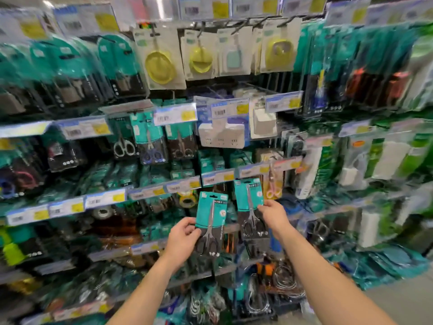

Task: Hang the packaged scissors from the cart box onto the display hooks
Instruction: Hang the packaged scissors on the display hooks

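My left hand [181, 240] grips a teal-and-black scissors pack [210, 221] by its left edge, held upright in front of the display. My right hand [273, 214] pinches the right edge of a second scissors pack [249, 207], which sits a little higher, just under a row of price tags. I cannot tell whether that pack hangs on a hook. More scissors packs [150, 137] hang on hooks higher up, left of centre. The cart box is out of view.
The pegboard wall is packed with hanging goods: yellow strainers [160, 64], white power strips [222, 134], tape rolls [187, 198], pink scissors [273, 184]. Price-tag strips [185, 185] jut out along each row. Bare floor [403, 303] shows at the lower right.
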